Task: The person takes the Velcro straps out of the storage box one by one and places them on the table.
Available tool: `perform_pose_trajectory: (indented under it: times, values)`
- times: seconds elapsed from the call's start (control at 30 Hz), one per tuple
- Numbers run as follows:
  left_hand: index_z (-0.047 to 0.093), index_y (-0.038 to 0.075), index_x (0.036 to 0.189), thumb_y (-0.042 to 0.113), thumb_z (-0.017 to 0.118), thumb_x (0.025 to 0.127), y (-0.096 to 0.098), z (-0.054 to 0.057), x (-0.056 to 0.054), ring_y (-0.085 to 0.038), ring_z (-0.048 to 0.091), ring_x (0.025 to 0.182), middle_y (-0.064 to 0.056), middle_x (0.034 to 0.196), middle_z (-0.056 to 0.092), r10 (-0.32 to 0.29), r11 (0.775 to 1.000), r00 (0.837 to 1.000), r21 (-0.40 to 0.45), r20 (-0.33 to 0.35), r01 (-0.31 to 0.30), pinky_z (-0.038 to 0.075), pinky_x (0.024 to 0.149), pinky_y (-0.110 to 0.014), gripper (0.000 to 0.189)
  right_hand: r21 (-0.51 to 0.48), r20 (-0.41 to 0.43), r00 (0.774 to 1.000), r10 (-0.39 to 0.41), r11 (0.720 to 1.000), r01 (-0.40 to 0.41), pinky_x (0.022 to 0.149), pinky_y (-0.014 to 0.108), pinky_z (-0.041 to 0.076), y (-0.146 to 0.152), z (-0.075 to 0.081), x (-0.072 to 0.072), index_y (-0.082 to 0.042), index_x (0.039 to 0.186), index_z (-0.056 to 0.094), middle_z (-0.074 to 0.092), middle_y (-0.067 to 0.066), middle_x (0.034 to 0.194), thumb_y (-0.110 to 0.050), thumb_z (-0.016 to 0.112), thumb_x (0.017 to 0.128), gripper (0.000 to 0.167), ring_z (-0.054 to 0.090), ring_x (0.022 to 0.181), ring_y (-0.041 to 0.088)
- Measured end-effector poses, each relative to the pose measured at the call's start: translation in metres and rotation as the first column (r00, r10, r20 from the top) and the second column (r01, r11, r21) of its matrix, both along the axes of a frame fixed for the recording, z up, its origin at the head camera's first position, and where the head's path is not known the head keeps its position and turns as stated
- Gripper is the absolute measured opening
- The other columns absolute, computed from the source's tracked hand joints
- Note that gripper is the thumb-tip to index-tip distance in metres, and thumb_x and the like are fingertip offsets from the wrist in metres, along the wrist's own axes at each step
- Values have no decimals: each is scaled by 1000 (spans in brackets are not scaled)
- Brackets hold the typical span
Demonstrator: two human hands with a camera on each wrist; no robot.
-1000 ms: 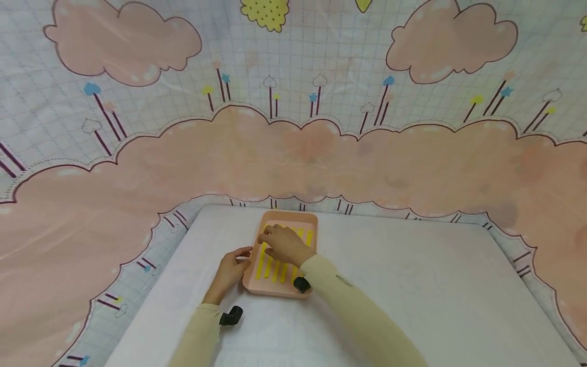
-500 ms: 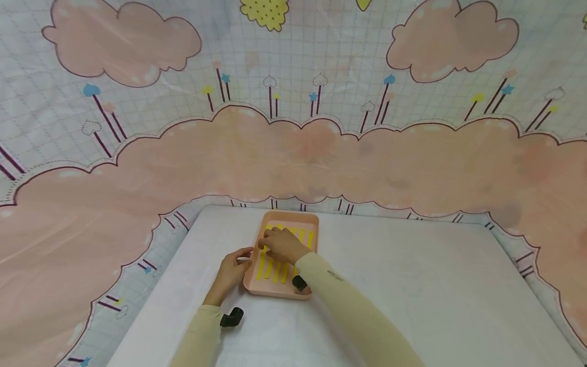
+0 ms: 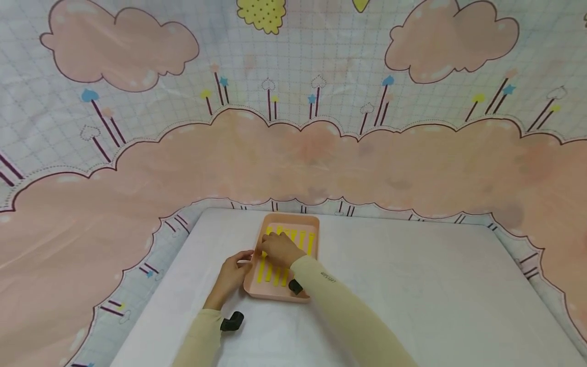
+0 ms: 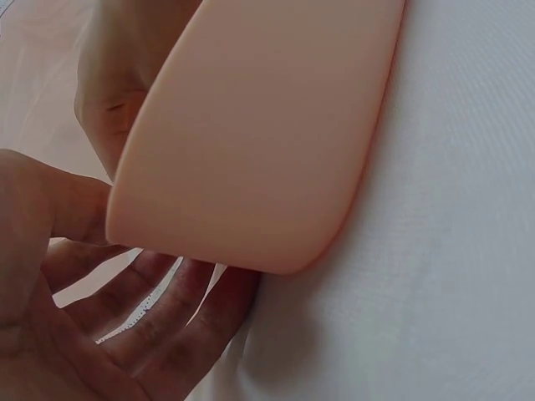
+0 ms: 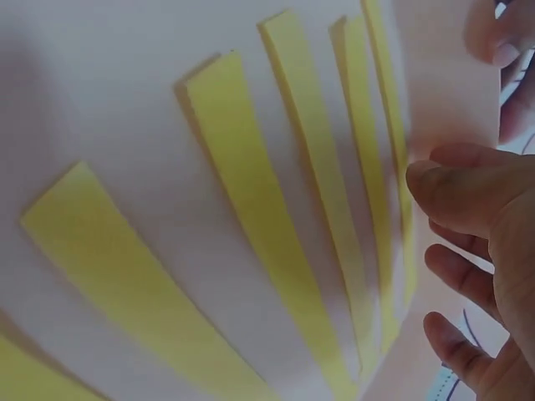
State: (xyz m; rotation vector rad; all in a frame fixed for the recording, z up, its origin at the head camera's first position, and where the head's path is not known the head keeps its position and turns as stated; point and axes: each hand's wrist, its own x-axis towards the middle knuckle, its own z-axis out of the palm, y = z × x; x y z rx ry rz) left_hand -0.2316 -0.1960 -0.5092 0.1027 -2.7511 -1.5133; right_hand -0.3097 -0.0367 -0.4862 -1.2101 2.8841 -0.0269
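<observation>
A peach-coloured tray (image 3: 275, 295) lies on the white table, with several flat yellow strips (image 5: 242, 192) side by side in it. My right hand (image 3: 282, 250) reaches over the tray. Its thumb and index finger come together at the edge of the leftmost yellow strip (image 5: 389, 92), pinching it near its middle; the other fingers are bent beside it. My left hand (image 3: 233, 272) rests against the tray's left side. The left thumb (image 4: 79, 205) touches the rim, and the relaxed fingers (image 4: 171, 313) lie along the outer wall, partly hidden by the tray.
The white table (image 3: 412, 285) spreads out to the right and in front of the tray. A cloud-patterned cloth (image 3: 348, 168) hangs behind it and along the sides. Each wrist carries a small black camera (image 3: 233, 321).
My right hand has shifted slightly left and toward me over the strips. My left hand stays at the tray's side. The head view has tilted a little.
</observation>
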Motion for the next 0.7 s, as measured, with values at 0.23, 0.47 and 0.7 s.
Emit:
perform_pose_trajectory:
  times: [0.23,0.47,0.7]
  values:
    - [58,2,133,6,56,93,1,1,2,-37,64,112,-21,123,63,9,1000,1000,-2,7,-9,55,88,-43,40,14,5,1000,6,1000,-6,96,41,48,-6,-5,0,-33,113,73,64,-7,119,-16,61,96,27,57,111,15]
    - [58,1,132,5,55,93,1,-1,1,-37,65,111,-21,123,64,6,1000,1000,-5,5,-6,55,88,-43,39,8,5,1000,-8,1000,8,98,43,45,-7,-7,1,-33,111,73,63,-7,124,-16,60,97,27,53,115,16]
    - [58,2,132,5,56,94,1,-2,0,-37,65,112,-21,123,64,3,1000,1000,-2,3,-3,54,89,-44,39,7,-15,1000,5,1000,-5,97,41,44,-5,-6,5,-35,107,72,61,-8,125,-17,58,98,25,53,117,16]
